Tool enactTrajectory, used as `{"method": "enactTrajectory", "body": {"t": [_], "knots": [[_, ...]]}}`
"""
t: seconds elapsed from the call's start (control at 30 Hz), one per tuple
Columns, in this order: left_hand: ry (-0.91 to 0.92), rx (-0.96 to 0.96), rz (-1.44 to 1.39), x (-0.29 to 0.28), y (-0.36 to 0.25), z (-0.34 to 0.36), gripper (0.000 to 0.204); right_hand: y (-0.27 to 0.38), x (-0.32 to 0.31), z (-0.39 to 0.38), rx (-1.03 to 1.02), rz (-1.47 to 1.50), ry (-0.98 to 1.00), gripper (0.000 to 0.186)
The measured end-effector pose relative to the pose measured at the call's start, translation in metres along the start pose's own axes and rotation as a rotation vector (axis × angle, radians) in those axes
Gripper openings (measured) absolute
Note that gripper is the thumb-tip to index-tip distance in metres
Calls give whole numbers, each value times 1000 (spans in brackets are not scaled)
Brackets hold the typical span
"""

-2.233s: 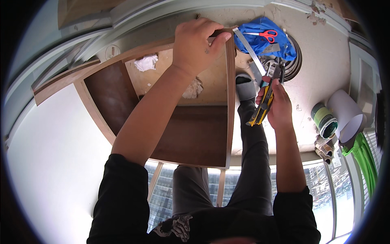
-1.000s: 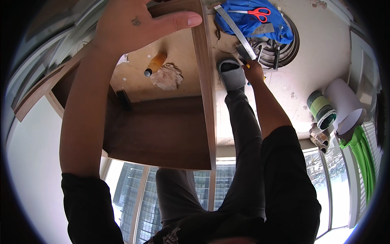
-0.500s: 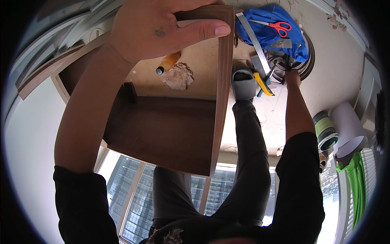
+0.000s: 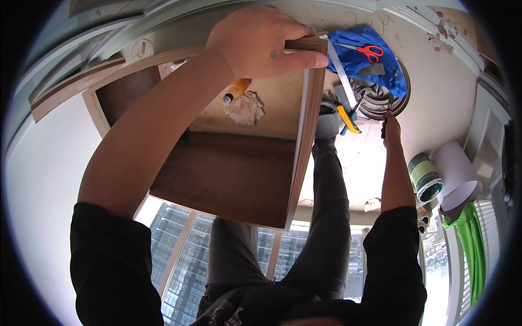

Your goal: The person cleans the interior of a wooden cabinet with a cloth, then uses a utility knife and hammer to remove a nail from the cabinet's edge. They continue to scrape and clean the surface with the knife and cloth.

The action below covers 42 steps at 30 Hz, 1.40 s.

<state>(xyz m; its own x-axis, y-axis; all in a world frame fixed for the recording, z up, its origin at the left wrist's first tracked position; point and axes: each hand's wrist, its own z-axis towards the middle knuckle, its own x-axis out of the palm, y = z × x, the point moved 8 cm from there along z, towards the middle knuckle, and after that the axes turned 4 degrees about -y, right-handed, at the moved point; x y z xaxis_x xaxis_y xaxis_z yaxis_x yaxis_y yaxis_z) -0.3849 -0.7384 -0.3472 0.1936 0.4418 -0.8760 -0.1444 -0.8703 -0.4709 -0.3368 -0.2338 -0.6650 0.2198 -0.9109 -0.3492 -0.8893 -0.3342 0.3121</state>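
My left hand [image 4: 266, 46] is closed over the corner of a brown wooden box frame [image 4: 310, 125], thumb stretched along its top edge. The frame stands tilted in front of my legs, and its open middle shows the floor behind it. Low on the right, my right hand [image 4: 392, 133] is wrapped round a slim dark-handled tool [image 4: 390, 104], its thin end pointing away from me. What kind of tool it is, I cannot make out. Beside that hand lie a yellow-handled cutter [image 4: 348, 119], a metal ruler [image 4: 342, 73] and a coil of dark banding [image 4: 402, 103].
Red-handled scissors [image 4: 371, 52] rest on a blue bag [image 4: 356, 41]. Through the frame appear an orange bottle [image 4: 237, 89] and a crumpled rag [image 4: 246, 108]. On the right stand a green-banded can [image 4: 425, 176], a white roll [image 4: 457, 174] and a green cloth [image 4: 472, 244].
My right hand has drawn back toward me from the coil, and a dark-handled tool now shows in it. My left hand still holds the frame; the whole view has shifted slightly.
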Motion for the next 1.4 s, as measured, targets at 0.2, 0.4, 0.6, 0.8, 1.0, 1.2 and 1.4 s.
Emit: {"method": "enactTrajectory", "body": {"t": [0.2,0.4,0.6,0.8,1.0,1.2,1.4], "knots": [[94,11,18,-3,-5,7,47,1,-29,-62,63,-225,-62,17],[182,-119,15,13,7,1,65,-13,-39,-139,0,-186,-228,22],[13,42,110,12,0,0,62,17,-50,-154,-124,-261,-190,11],[6,77,109,12,0,0,59,97,-9,-186,-319,-454,-224,16],[15,69,111,11,-1,0,59,85,5,-163,-127,-357,-42,13],[-35,96,197,10,-6,-2,65,90,18,-169,-299,323,-149,22],[74,47,243,13,-3,-1,80,119,-9,-162,-349,40,-333,43]]}}
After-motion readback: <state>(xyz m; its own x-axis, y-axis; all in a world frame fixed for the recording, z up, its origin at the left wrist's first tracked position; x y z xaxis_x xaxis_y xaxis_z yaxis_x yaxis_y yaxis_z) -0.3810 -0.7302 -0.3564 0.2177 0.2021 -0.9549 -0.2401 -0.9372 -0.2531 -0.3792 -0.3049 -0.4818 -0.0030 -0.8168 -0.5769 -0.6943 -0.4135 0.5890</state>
